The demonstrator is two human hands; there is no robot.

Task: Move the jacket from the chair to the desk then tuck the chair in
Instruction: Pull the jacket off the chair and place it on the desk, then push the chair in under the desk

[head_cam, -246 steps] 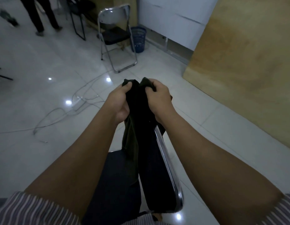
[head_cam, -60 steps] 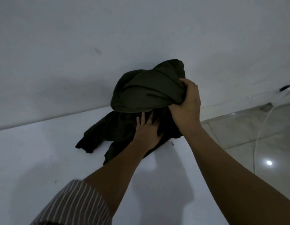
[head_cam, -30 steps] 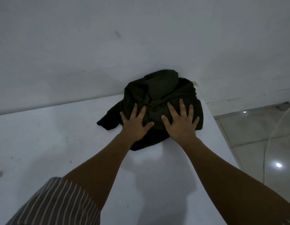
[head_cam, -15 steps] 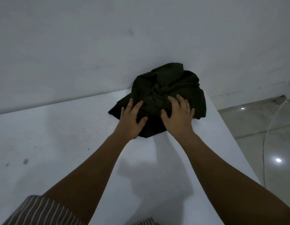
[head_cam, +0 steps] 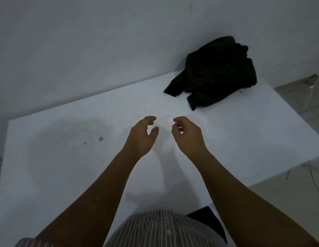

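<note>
The dark jacket [head_cam: 214,73] lies bunched in a heap at the far right corner of the white desk [head_cam: 66,166], against the wall. My left hand [head_cam: 142,134] and my right hand [head_cam: 187,134] hover side by side over the middle of the desk, well short of the jacket. Both hold nothing, with fingers loosely curled and apart. The chair is not in view, except possibly a dark shape [head_cam: 207,221] at the desk's near edge that I cannot identify.
A white wall [head_cam: 101,41] rises directly behind the desk. Tiled floor [head_cam: 298,193] with thin cables shows past the desk's right edge. A few small dark marks [head_cam: 100,138] dot the desk's left half.
Both hands have let go of the jacket and pulled back toward me over the desk. My view has shifted back and left, so the jacket now sits at the upper right.
</note>
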